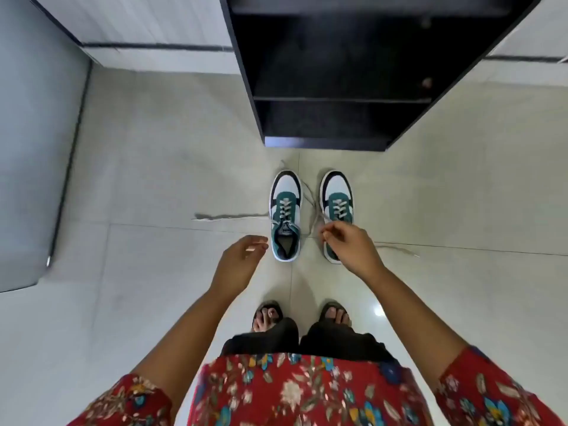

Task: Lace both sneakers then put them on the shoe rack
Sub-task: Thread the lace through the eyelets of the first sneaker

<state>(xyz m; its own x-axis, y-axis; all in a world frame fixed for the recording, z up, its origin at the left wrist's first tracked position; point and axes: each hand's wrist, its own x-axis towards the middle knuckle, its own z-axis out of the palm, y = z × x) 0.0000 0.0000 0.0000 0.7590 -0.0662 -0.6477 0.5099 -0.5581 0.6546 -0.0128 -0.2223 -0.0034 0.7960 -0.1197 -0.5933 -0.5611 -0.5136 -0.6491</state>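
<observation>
Rack shelves [341,99] open-fronted; bare floor [172,167] on both sides; loose laces [310,207] cross gap between sneakers [285,210].

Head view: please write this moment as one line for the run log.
right hand: pinching lace of right sneaker | left hand: free | left sneaker: on floor | shoe rack: no sneakers

There was only 1 view, from a camera worn on the person's head. It looked almost straight down and a little forward over the standing body, wide enough to bend the floor [153,167] lines. The red floral top [292,392] filled the bottom edge, nearest the lens, and the sandalled feet [302,316] lay below centre. The black shoe rack [341,87] rose to the top edge, farthest off. A grey wall [33,142] ran along the left edge.
</observation>
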